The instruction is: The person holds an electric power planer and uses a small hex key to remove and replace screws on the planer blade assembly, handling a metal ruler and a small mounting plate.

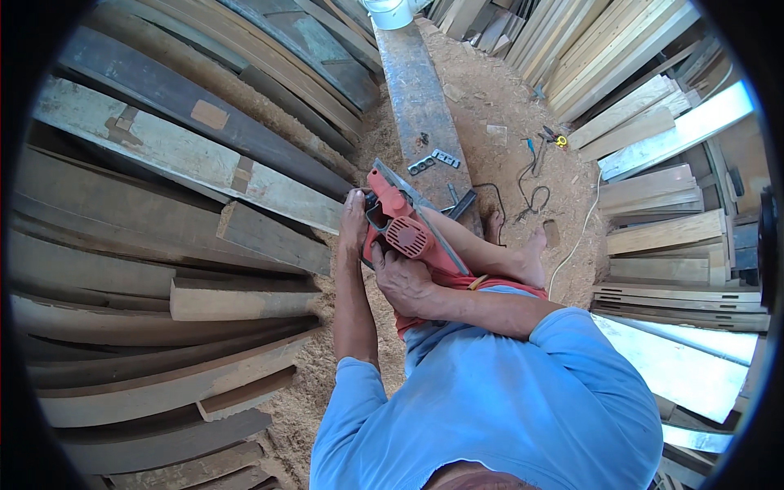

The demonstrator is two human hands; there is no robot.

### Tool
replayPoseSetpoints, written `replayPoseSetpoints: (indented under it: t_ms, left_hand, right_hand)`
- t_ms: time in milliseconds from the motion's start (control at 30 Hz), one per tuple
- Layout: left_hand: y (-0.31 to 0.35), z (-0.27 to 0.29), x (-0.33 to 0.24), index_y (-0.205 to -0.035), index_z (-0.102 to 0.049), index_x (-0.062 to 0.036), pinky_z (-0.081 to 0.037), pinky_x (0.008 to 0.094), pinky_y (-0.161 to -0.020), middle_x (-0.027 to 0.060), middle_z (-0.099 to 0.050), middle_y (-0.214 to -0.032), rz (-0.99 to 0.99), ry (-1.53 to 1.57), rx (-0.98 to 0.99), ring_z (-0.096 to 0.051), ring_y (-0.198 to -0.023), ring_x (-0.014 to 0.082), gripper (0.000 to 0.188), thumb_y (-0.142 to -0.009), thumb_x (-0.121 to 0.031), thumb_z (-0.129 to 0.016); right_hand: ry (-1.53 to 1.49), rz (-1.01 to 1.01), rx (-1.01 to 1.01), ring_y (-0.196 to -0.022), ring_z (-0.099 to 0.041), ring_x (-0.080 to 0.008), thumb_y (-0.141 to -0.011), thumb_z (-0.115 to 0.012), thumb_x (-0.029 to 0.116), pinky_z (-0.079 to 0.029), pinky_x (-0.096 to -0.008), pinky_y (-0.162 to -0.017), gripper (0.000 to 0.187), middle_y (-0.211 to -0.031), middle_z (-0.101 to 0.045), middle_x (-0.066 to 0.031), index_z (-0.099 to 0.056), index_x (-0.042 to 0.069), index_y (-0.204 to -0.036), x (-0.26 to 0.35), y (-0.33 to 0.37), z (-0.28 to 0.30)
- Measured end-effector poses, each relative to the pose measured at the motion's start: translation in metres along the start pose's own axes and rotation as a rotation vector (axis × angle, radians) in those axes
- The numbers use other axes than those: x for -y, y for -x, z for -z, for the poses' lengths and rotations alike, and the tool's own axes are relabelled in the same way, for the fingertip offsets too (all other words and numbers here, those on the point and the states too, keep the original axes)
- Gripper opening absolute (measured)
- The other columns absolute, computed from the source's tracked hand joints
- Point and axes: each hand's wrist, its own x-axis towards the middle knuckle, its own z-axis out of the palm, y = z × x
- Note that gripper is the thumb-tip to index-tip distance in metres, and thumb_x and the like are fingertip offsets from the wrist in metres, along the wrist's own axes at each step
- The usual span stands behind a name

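Observation:
A red electric hand planer (410, 237) lies on its side across my lap, its long grey sole facing away to the right. My left hand (354, 219) is closed on the planer's near left side, by the black handle; some of its fingers are hidden behind the tool. My right hand (404, 282) grips the body below the round slotted motor cover, with a finger reaching toward the dark opening. Beyond the planer, two small grey metal pieces with holes (433, 162) rest on a worn plank bench (420, 90). A black-handled tool (464, 202) lies nearer me on that bench.
Stacked boards (163, 147) crowd the left side, and more lumber (653, 196) lines the right. Sawdust (490, 98) covers the floor. A dark cable (532, 196), a pale cord (576, 243) and a yellow item (561, 141) lie there. A white container (390, 12) stands on the bench's far end.

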Motion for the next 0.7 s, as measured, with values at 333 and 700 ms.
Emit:
replayPoseSetpoints:
  t_ms: [333, 700]
  left_hand:
    - [0.006, -0.004, -0.011, -0.111, -0.062, -0.0009, -0.051, 0.0349, -0.089, 0.0074, -0.064, -0.102, 0.009, 0.034, 0.006, -0.059, -0.093, 0.0150, 0.044, -0.115, -0.033, -0.031]
    - [0.011, -0.011, -0.019, -0.116, -0.060, -0.0017, -0.055, 0.0338, -0.087, 0.0071, -0.065, -0.104, 0.035, 0.142, 0.031, -0.063, -0.093, 0.0136, 0.042, -0.115, -0.035, -0.034]
  right_hand:
    - [0.065, 0.035, -0.020, -0.083, -0.067, -0.0275, -0.088, -0.060, 0.014, -0.055, -0.0377, -0.051, 0.061, -0.100, -0.064, -0.0214, -0.045, -0.017, -0.138, 0.000, 0.000, 0.003]
    - [-0.019, -0.021, 0.048, -0.079, -0.067, -0.0283, -0.089, -0.060, 0.014, -0.054, -0.0398, -0.048, 0.066, -0.097, -0.064, -0.0220, -0.041, -0.018, -0.142, 0.000, 0.001, -0.003]
